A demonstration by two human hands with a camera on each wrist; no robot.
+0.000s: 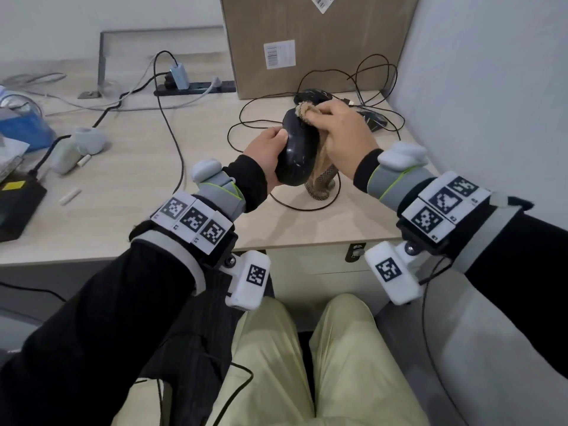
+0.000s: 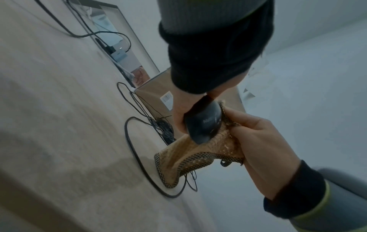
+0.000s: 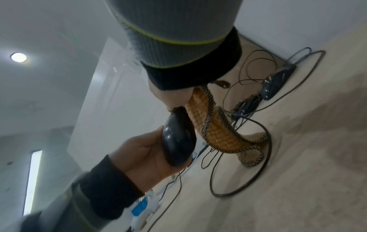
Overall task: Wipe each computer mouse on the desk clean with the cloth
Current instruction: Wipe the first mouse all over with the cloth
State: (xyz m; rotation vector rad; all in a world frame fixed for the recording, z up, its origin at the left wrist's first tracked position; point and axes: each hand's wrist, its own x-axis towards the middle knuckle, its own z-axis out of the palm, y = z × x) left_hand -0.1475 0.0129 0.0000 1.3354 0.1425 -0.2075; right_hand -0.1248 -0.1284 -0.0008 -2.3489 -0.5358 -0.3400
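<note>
Mouse (image 1: 297, 152) is riding clear above the desk (image 1: 129, 210), its long axis running away from the person, near end seated in the left hand (image 1: 266, 155), whose fingers are curling round its left flank. Right hand (image 1: 345, 133) is sitting just to the mouse's right, bunching the tan cloth (image 1: 321, 173) and pressing it against the far right side. Cloth's tail is dangling down and brushing the desk. Two more mice (image 3: 278, 84) are waiting near the cardboard box (image 1: 307, 41), cables looping between; open room for moving lies toward the left.
</note>
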